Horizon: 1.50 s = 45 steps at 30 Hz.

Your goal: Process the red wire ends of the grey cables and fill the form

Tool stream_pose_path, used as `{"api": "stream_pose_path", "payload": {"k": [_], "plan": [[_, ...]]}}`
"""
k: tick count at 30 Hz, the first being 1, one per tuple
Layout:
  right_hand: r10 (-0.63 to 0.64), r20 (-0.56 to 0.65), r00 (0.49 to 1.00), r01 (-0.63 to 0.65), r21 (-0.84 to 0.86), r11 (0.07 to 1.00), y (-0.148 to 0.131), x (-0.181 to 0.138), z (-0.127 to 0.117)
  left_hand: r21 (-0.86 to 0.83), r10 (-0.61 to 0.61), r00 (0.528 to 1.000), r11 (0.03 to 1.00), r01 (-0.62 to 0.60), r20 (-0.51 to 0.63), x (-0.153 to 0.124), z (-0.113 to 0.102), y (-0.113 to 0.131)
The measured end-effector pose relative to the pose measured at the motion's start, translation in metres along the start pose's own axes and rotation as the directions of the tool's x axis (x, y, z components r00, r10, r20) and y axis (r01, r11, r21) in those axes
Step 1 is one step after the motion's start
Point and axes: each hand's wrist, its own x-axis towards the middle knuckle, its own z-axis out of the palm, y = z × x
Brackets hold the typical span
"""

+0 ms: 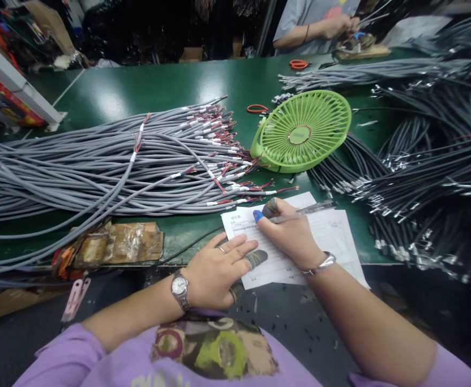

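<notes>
Printed paper sheets [255, 269] overlap at the front edge of the green table, partly hanging over it. My left hand [219, 269] lies on their left side with fingers stretched out, a grey cover on at least one finger. In my right hand [287, 231] a clear pen [305, 210] is gripped, its tip over the upper part of the top sheet. The thumb of that hand wears a blue cover, and the index finger a dark one. Beyond the papers stands a green fan [299, 131].
Grey cables [78, 172] with stripped wire ends cover the left of the green table [146, 80]. Black cables [420, 172] pile up at right. A taped cardboard piece [134, 242] sits at the front edge, orange-handled tools [298, 64] farther back. Across the table, another person's hands [340, 26] handle cable.
</notes>
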Motion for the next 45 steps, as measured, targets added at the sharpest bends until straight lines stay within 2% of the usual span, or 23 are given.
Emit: {"api": "stream_pose_path", "payload": {"k": [45], "plan": [[0.021, 0.005, 1.000, -0.021, 0.037, 0.999, -0.0015, 0.0019, -0.0015, 0.027, -0.010, 1.000, 1.000, 0.010, 0.026, -0.0004, -0.0014, 0.0004]]}}
